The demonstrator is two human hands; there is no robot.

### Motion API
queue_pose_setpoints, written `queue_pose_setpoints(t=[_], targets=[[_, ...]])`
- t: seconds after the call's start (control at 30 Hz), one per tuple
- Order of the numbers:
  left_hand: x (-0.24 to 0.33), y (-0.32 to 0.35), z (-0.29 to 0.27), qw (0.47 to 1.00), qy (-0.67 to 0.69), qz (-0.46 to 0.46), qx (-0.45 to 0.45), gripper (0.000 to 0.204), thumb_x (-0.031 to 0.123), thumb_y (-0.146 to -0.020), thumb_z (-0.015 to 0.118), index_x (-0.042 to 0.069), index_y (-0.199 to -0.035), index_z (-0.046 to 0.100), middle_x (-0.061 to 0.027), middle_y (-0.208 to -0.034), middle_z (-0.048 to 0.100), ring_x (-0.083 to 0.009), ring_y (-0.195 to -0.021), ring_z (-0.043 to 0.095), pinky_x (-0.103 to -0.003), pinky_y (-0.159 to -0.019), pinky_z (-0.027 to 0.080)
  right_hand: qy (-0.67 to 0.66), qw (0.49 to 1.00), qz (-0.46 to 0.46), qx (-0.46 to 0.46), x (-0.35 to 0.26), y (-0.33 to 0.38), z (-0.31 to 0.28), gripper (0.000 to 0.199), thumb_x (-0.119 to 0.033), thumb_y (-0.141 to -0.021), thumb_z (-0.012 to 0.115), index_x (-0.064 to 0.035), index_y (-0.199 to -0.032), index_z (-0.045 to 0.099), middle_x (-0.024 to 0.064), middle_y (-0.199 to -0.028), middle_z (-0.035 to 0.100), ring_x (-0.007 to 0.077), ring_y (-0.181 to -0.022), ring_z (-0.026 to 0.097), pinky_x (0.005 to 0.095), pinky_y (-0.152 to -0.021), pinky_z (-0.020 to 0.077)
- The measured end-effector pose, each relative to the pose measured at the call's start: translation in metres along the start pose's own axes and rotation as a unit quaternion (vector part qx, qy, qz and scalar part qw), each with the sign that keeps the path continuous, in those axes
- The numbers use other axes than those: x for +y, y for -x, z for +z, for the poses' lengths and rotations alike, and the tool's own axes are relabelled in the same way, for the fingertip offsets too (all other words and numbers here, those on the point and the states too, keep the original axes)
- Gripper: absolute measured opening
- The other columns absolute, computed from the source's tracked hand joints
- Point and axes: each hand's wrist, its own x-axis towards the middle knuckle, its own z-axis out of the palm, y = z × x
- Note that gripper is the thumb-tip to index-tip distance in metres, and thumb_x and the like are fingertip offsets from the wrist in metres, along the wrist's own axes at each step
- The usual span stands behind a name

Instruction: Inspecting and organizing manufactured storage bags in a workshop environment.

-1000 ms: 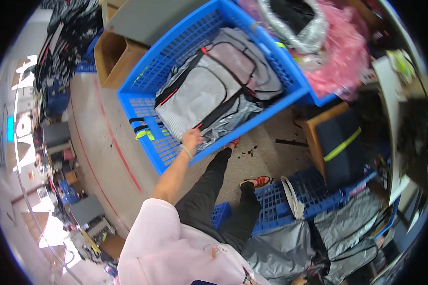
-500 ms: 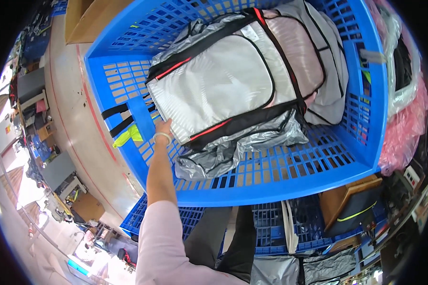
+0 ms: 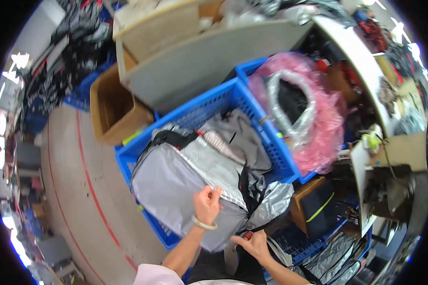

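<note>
A grey backpack with black straps and red trim sits tilted up in a blue plastic crate. My left hand, with a pale bangle on the wrist, grips the backpack's front panel near its zip. My right hand holds the bag's lower edge by a small red zip pull. Silver-grey plastic wrap spills from the crate beside my right hand. More grey bags lie deeper in the crate.
A pink plastic bag holding a dark item fills a second blue crate to the right. An open cardboard box stands at the left on the concrete floor with a red line. A table lies beyond. A dark bag with a yellow stripe is low right.
The backpack has come up out of the crate toward me. My left hand moved from its side to its front panel, and my right hand has appeared on its lower edge.
</note>
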Motion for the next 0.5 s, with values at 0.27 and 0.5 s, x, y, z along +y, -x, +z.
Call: queue_pose_setpoints(t=[0.27, 0.5], targets=[[0.204, 0.138, 0.061, 0.985, 0.098, 0.134, -0.043, 0.032, 0.009, -0.084, 0.056, 0.004, -0.055, 0.042, 0.0010, -0.049, 0.043, -0.0033, -0.038, 0.038, -0.022, -0.033, 0.036, -0.344, 0.867, -0.140, 0.332, -0.023, 0.095, -0.098, 0.051, -0.023, -0.074, 0.070, 0.0029, -0.111, 0.044, 0.0097, -0.109, 0.047, 0.0178, -0.086, 0.050, 0.0316, -0.073, 0.0413], [0.252, 0.254, 0.167, 0.959, 0.094, 0.242, -0.111, 0.031, 0.011, -0.084, 0.057, 0.005, -0.056, 0.045, 0.0034, -0.047, 0.042, -0.0025, -0.039, 0.038, -0.021, -0.034, 0.029, -0.677, 0.575, 0.168, 0.427, 0.072, 0.204, -0.209, 0.047, -0.032, -0.082, 0.062, 0.0020, -0.109, 0.045, 0.0153, -0.106, 0.052, 0.0250, -0.093, 0.054, 0.0375, -0.076, 0.0460]])
